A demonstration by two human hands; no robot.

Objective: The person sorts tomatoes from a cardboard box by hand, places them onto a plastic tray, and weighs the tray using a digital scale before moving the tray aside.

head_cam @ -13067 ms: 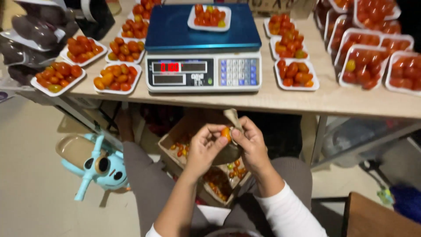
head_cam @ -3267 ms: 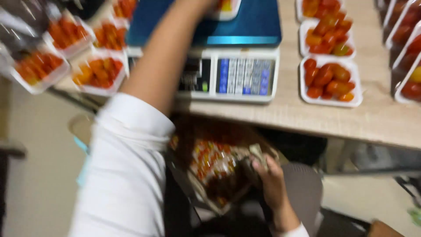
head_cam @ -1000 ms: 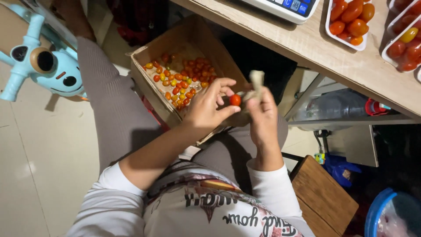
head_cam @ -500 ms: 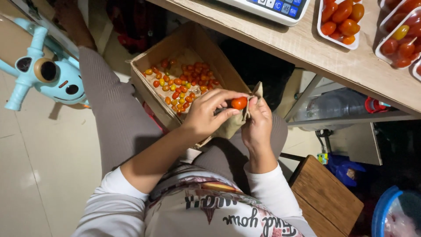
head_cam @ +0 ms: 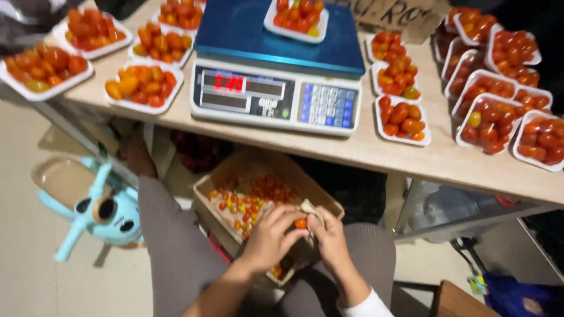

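Both hands, left hand (head_cam: 271, 238) and right hand (head_cam: 331, 235), pinch one cherry tomato (head_cam: 301, 223) between their fingertips.

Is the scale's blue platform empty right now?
No, a white tray of tomatoes sits on the blue platform of the scale.

A small, round, orange-red cherry tomato (head_cam: 301, 223) was held between the fingertips of both hands, above a cardboard box. A crumpled beige cloth (head_cam: 311, 211) lay just beside it on the right, pressed against its skin.
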